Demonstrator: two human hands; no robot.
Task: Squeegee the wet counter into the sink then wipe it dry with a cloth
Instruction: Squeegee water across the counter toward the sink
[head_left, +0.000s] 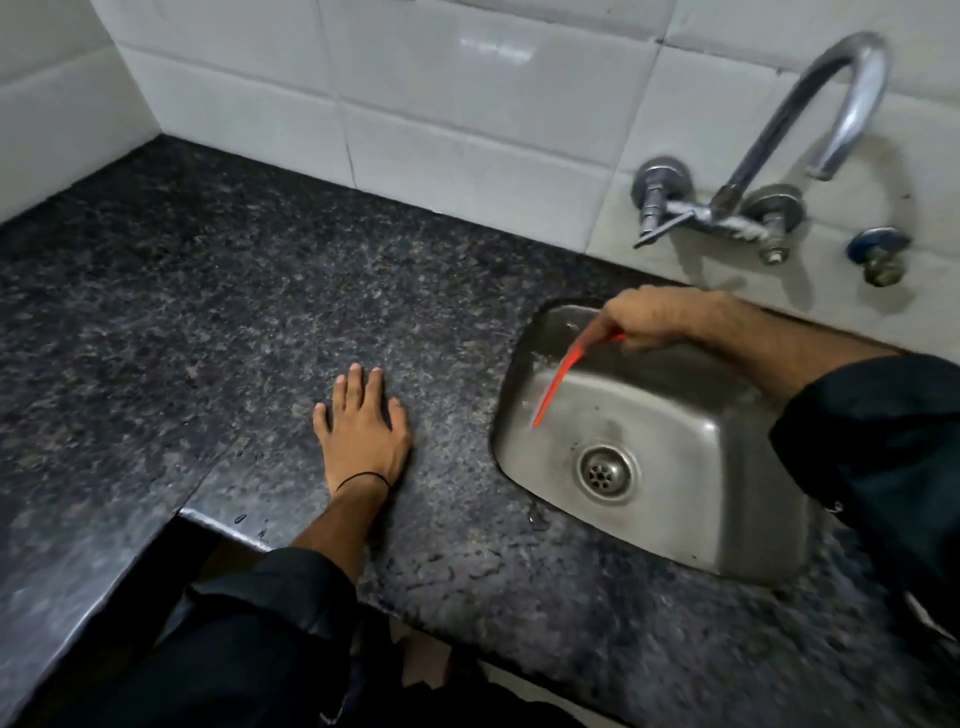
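Observation:
My right hand (654, 317) hovers over the back left corner of the steel sink (727, 467) and grips a thin red squeegee (558, 379). Its blade points down and forward into the basin, near the left wall. My left hand (363, 426) lies flat on the dark speckled granite counter (234, 312), fingers spread, just left of the sink. A few water drops show on the counter near the front edge and at the sink's front rim. No cloth is in view.
A chrome wall tap (810, 130) arches above the sink's back edge, with a small blue valve (878, 254) to its right. White tiles (415, 104) close off the back and left. The counter steps inward at the front left (208, 519).

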